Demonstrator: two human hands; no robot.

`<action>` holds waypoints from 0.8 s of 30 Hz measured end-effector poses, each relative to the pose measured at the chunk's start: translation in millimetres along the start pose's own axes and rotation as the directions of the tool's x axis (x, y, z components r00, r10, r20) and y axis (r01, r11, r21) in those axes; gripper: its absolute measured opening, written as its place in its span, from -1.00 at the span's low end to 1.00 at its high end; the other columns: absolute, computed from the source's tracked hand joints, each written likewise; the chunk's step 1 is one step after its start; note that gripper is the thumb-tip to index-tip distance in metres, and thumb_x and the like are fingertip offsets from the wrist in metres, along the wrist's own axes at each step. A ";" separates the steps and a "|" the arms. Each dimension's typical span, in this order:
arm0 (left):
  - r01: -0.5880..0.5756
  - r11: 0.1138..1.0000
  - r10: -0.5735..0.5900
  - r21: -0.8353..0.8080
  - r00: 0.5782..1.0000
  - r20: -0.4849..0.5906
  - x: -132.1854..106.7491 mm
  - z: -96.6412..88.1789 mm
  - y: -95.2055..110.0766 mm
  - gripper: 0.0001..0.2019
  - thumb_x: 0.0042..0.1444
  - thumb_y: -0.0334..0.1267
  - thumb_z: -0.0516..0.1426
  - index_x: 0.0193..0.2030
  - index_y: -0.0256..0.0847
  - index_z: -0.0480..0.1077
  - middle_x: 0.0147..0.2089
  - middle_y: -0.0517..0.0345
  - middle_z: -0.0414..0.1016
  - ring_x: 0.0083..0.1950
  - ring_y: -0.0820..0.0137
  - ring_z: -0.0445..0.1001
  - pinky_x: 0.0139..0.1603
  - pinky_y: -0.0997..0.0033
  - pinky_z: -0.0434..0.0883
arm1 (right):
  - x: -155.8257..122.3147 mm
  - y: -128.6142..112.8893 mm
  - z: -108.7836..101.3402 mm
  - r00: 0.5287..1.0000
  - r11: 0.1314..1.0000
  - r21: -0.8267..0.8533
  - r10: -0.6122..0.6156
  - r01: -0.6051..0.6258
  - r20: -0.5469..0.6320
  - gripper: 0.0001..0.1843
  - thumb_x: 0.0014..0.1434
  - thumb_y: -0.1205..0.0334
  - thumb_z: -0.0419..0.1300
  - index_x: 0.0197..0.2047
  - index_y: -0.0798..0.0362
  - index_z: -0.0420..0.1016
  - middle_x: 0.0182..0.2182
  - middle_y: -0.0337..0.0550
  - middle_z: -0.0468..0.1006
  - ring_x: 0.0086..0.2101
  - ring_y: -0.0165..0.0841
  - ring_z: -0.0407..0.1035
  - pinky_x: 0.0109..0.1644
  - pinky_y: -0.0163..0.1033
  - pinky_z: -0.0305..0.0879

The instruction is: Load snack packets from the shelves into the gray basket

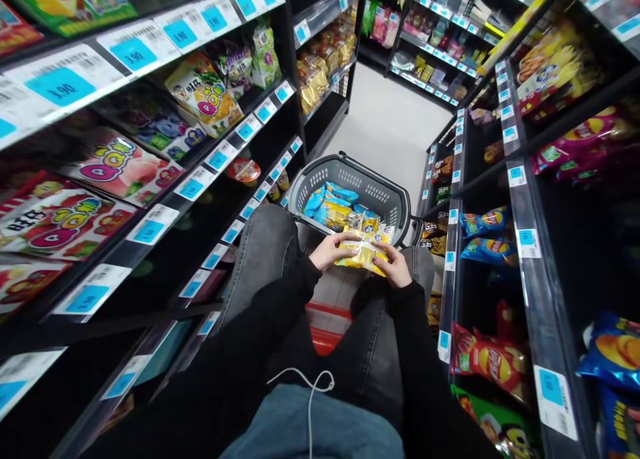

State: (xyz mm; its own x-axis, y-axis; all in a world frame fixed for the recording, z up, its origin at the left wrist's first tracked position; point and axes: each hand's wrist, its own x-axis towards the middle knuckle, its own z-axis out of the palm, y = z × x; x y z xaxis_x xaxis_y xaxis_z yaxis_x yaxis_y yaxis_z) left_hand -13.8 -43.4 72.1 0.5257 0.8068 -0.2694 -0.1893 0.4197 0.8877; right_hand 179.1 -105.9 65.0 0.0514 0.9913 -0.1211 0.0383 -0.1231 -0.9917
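A person crouches in a shop aisle between stocked shelves (150, 222). The left hand (331, 249) and right hand (399, 267) each clasp one end of a small bundle of yellow snack packets (361, 253), fingers closed on it, likely to keep the slippery bags together. The bundle sits above the knees, just before a grey basket (373, 191) of similar bags. The packets look glossy, crinkled and flat.

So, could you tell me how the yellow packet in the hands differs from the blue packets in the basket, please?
The yellow packet is held between the left hand and right hand, outside the grey basket; the blue packets lie loose inside it. The yellow packet is yellow-wrapped, the blue packets mostly blue. Both are small, glossy snack packs.
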 end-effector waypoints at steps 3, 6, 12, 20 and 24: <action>-0.026 0.995 0.027 0.101 1.000 -0.010 2.1 0.4 -3.3 -0.53 -0.41 -0.31 0.34 -0.21 -0.32 0.50 -0.19 0.04 0.53 -0.13 0.25 0.45 -0.05 0.27 0.35 | 2.8 3.5 -4.1 0.999 0.998 -0.064 -0.019 0.017 -0.028 -0.61 -0.13 0.10 0.31 -0.20 0.06 0.50 -0.17 -0.11 0.52 -0.10 -0.23 0.35 0.02 -0.15 0.24; 0.003 0.990 0.005 0.138 0.998 -0.058 3.1 1.3 -6.6 -0.56 -0.46 -0.37 0.33 -0.28 -0.33 0.51 -0.32 0.10 0.53 -0.24 0.30 0.46 -0.12 0.29 0.38 | 3.8 2.3 -1.4 0.998 0.993 -0.104 -0.050 0.047 -0.025 -0.67 -0.13 0.11 0.30 -0.26 0.06 0.50 -0.23 -0.13 0.53 -0.16 -0.26 0.37 0.00 -0.17 0.24; 0.055 0.979 0.004 0.194 0.956 -0.293 5.0 4.5 -14.9 -0.75 -0.52 -0.45 0.27 -0.53 -0.32 0.49 -0.56 0.23 0.43 -0.44 0.42 0.38 -0.29 0.37 0.37 | 8.2 1.6 9.4 0.998 0.996 -0.068 -0.052 0.053 0.022 -0.84 -0.15 0.23 0.24 -0.40 0.06 0.49 -0.36 -0.19 0.53 -0.27 -0.33 0.39 -0.06 -0.21 0.26; 0.012 0.962 0.113 0.273 0.893 -0.435 6.9 6.8 -15.2 -0.91 -0.43 -0.41 0.21 -0.64 -0.28 0.45 -0.39 0.16 0.41 -0.25 0.32 0.40 -0.20 0.33 0.39 | 11.4 9.7 17.9 0.997 1.000 -0.019 0.018 -0.020 -0.080 -0.85 -0.17 0.27 0.21 -0.45 0.07 0.55 -0.40 -0.17 0.56 -0.34 -0.34 0.39 -0.15 -0.23 0.29; -0.083 0.925 0.254 0.371 0.861 -0.440 7.0 6.1 -12.3 -0.91 -0.38 -0.44 0.19 -0.61 -0.24 0.48 -0.11 0.08 0.35 0.02 0.22 0.33 0.05 0.22 0.33 | 10.5 9.2 20.8 0.990 0.987 0.145 0.081 -0.064 -0.116 -0.85 -0.18 0.23 0.21 -0.47 0.07 0.55 -0.42 -0.17 0.56 -0.36 -0.33 0.39 -0.23 -0.24 0.30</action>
State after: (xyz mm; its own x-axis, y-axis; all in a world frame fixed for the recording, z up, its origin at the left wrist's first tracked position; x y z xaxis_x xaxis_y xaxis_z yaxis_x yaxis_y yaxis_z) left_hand -2.7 -45.5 61.6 0.0399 0.9845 -0.1709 0.0888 0.1668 0.9820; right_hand 159.2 -95.7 53.6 0.1693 0.9661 -0.1950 -0.1105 -0.1780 -0.9778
